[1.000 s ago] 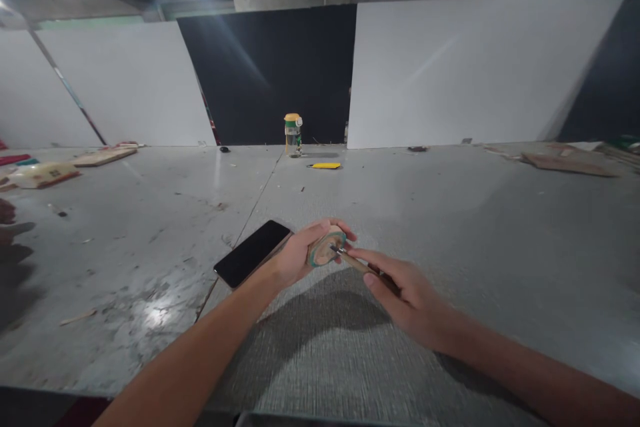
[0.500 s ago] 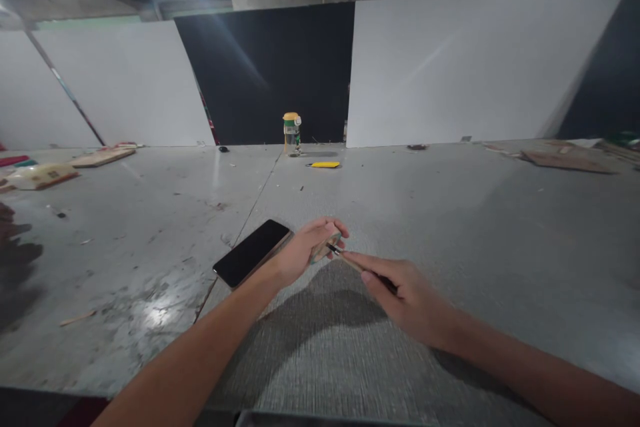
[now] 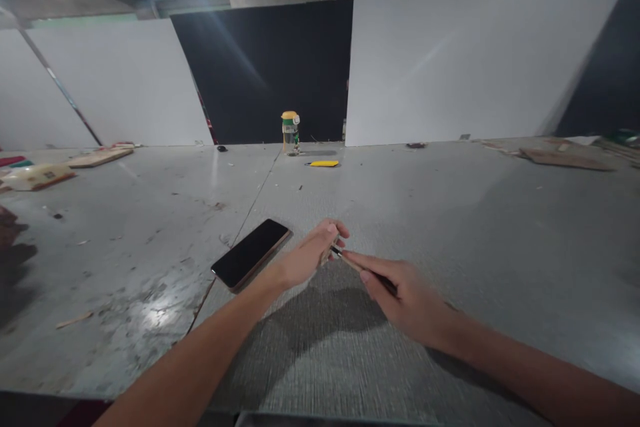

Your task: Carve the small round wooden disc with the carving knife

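Note:
My left hand (image 3: 310, 255) is closed around a small round wooden piece (image 3: 329, 253), now seen almost edge-on between the fingers. My right hand (image 3: 400, 297) pinches a thin brush-like tool (image 3: 357, 265) whose dark tip touches the piece. Both hands hover over the grey table (image 3: 450, 227). A black phone (image 3: 250, 252) lies flat just left of my left wrist.
A bottle with a yellow lid (image 3: 290, 132) and a yellow flat object (image 3: 323, 163) stand at the table's far edge. Cardboard and wooden scraps (image 3: 565, 159) lie far right, packets and boards (image 3: 40, 177) far left. White and black panels close off the back.
My left hand has turned the round piece so its painted face no longer shows. The right hand keeps the tool tip against it. Both hands barely shifted.

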Available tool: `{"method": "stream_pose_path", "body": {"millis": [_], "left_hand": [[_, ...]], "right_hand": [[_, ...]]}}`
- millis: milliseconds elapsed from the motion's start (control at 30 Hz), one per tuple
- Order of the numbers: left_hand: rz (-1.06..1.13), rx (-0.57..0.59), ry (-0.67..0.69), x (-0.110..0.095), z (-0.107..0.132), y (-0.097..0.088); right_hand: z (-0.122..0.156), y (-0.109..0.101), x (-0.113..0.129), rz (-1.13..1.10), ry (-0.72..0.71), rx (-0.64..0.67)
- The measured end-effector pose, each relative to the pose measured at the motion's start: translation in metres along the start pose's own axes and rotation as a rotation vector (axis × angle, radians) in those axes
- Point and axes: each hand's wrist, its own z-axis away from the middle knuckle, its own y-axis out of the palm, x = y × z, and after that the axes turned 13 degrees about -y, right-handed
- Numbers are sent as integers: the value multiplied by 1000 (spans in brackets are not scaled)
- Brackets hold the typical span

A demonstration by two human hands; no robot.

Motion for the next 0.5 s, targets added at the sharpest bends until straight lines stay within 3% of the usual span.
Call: {"method": "stream_pose_path", "body": {"millis": [200,500], "left_hand": [[55,15,-32,-3,0,5],[37,17,-27,2,-1,3]], "right_hand": [[3,3,-5,46,-51,-24],[1,4,-1,-34,-1,-67]]}}
